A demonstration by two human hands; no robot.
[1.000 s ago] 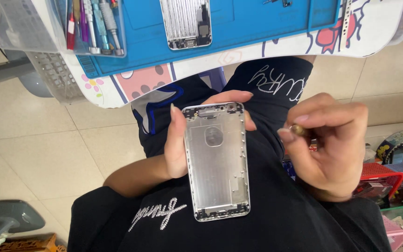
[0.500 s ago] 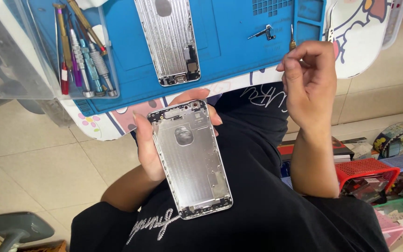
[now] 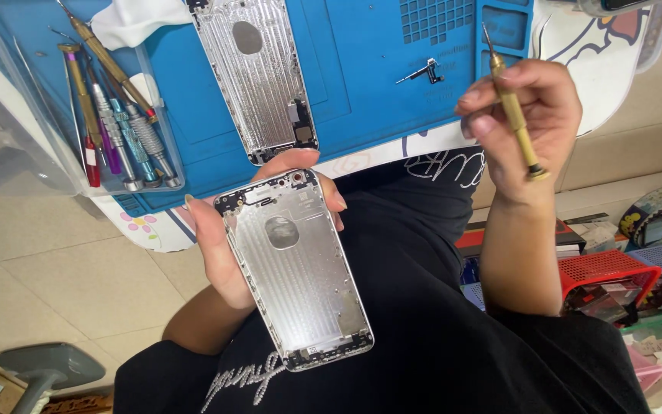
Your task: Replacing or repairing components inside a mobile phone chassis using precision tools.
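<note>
Silver metal phone back housing (image 3: 294, 270), stripped bare inside with a round cut-out near its upper end, lies face-up over the person's lap against black clothing, cradled in the left hand (image 3: 220, 249); that hand's fingers wrap round the upper end and far edge, the thumb laid along the near edge, so the shell is clasped rather than pinched. By my judgement the work stands between screws or small fittings: the right hand (image 3: 526, 126) is raised beside the table edge, well apart from the housing, its thumb and fingertips pressed together around the shaft of a slim brass-coloured precision screwdriver (image 3: 512, 106), tip pointing up and away. The next move, I would say, calls for a steady hold on the shell and a fine, upright placing of the driver tip. On the table, a blue rubber repair mat (image 3: 369, 69) with moulded compartments carries a second silver phone housing (image 3: 258, 77) with some parts fitted at its lower end, and a small dark metal bracket (image 3: 423, 73). A clear plastic tray (image 3: 120, 115) at the mat's left holds several screwdrivers, and a white cloth (image 3: 143, 17) lies above them. Beige floor tiles (image 3: 55, 291) spread below, with a red mesh basket (image 3: 614, 268) and cluttered boxes at the right.
</note>
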